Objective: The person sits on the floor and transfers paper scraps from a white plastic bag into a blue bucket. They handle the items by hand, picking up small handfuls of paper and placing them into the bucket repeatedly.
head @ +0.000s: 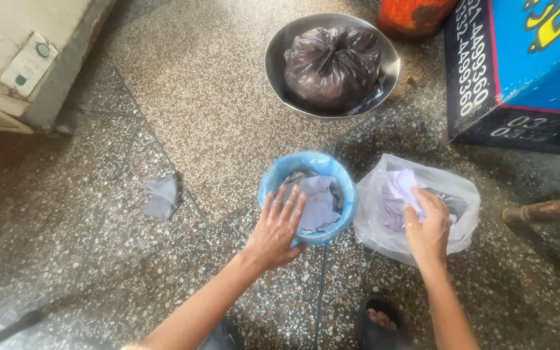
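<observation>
Soft, light paper scraps [400,188] sit in our clear bag [452,194] on the floor, pinched by our right hand [428,230], while our left hand [277,227] rests spread wide on the blue bin [273,178].

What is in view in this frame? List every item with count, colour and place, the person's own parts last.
Bin: one, blue liner, floor centre, pale scraps inside.
Clear bag: one, see-through, right of the bin, pale scraps inside.
Loose scrap: one, grey, floor left of the bin.
Bowl: one, metal, top centre.
Dark bag: one, knotted, in the bowl.
Box: one, blue and black, top right.
Cylinder: one, orange, top edge.
Pipe: one, rusty, right edge.
Sandal: one, black, bottom edge.
Left hand: open, on the bin's rim.
Right hand: in the clear bag, gripping scraps.
</observation>
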